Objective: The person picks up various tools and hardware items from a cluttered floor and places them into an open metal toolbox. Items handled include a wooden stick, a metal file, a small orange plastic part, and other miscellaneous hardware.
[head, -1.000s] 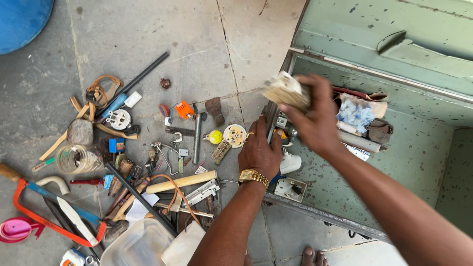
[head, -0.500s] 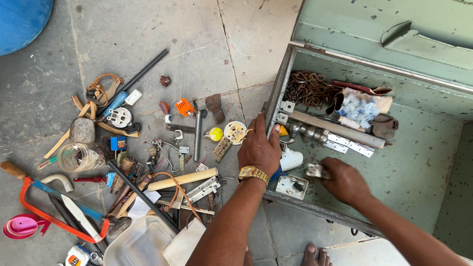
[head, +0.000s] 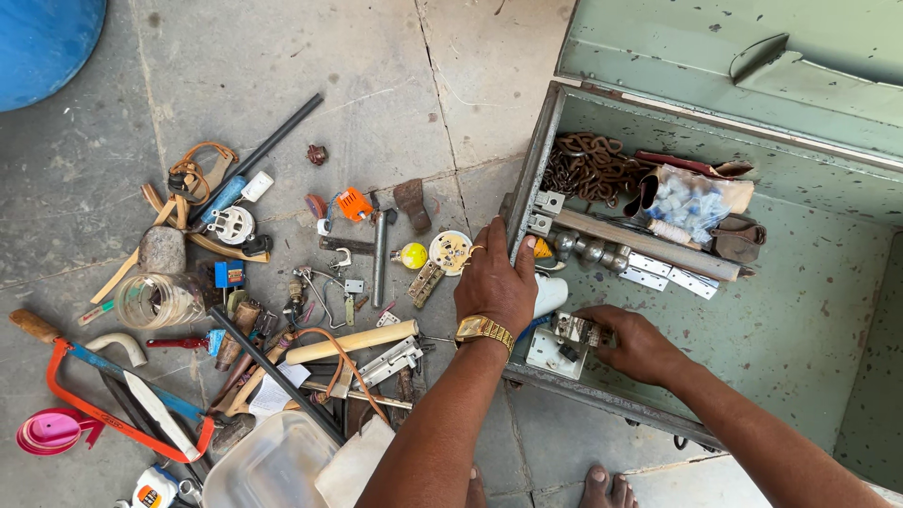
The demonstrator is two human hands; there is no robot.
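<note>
The green metal trunk (head: 800, 310) lies open on the stone floor (head: 282, 75), lid back, its near left corner holding the work. The left hand (head: 494, 282) rests palm-down over the trunk's left wall, fingers loosely curled on the rim, gripping nothing else; a gold wristwatch (head: 483, 330) sits on that wrist. The right hand (head: 632, 341) reaches in from the lower right, forearm angled across the front wall, fingers closed around a small metal fitting (head: 576, 329) just above a white switch plate (head: 550, 353) on the trunk floor. Risk: the fitting is held by the fingertips only, so it could probably slip and drop among the hinges (head: 663, 273) and rusty chain (head: 583, 165) behind it. The left forearm also passes over loose tools; a careless withdrawal could scatter the wooden-handled hammer (head: 353, 341) lying beside it.
</note>
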